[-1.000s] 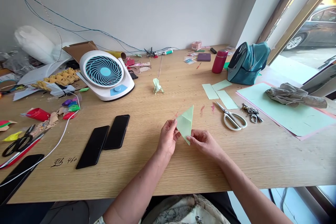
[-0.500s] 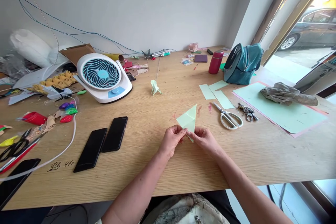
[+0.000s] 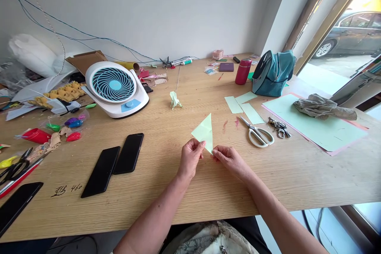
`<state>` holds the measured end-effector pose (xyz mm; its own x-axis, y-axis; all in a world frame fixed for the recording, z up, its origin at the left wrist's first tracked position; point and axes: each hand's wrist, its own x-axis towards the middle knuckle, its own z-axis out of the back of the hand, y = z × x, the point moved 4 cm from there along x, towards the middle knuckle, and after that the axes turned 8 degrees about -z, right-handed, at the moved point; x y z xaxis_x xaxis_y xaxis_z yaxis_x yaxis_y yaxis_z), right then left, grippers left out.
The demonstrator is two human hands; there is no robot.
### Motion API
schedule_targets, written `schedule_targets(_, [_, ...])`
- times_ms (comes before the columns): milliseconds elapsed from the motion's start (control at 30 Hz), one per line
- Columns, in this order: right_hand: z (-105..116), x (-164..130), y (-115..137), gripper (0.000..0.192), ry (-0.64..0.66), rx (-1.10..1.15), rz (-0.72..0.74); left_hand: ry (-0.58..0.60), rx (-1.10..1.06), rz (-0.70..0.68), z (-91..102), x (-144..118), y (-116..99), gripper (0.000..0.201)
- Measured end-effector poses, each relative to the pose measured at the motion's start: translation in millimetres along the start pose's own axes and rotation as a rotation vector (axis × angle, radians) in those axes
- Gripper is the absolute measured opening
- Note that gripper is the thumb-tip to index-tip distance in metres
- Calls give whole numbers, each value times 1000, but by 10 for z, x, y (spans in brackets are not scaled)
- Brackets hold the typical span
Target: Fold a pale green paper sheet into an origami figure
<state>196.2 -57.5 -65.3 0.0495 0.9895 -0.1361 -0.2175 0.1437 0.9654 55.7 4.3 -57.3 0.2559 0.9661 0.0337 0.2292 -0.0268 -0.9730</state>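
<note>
Handwritten "460" on the table (image 3: 178,190), beside illegible scrawl

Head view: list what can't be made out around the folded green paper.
- Folded green paper: its lower tip is hidden by the fingers of the left hand and right hand.
- Its underside faces away from the camera.
- Black writing on the table: too small to read.
- Phone: cut off by the left edge.

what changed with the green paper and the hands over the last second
Both hands kept hold of the folded green paper throughout. A second ago the left hand pinched its left corner and the right hand its lower tip, set apart; now both pinch close together at the lower tip, and the triangle stands up above them. The scissors, keys, two phones and fan lie as before.
</note>
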Motion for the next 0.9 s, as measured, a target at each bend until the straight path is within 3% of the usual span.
schedule_targets(367, [-36, -34, 47, 42, -31, -72, 46, 23, 24, -16, -49, -33, -21, 41])
schedule_targets(633, [-26, -34, 31, 46, -16, -40, 17, 214, 126, 54, -77, -60, 59, 35])
schedule_targets(900, [-15, -36, 22, 45, -9, -32, 20, 161, 113, 23, -48, -31, 42, 37])
